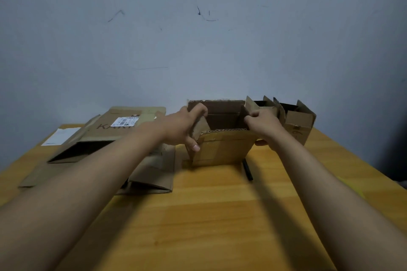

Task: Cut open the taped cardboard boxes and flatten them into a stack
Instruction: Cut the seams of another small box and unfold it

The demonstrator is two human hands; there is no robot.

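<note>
Both hands, your left [184, 126] and right [263, 125], are clamping the open box [222, 147] by its side walls, apparently bracing it to collapse flat.

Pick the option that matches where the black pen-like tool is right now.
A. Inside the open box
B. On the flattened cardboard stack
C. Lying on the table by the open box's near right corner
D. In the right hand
C: the black tool lies on the table just at the open box corner, while the left hand and right hand both grip the box's flaps.
</note>
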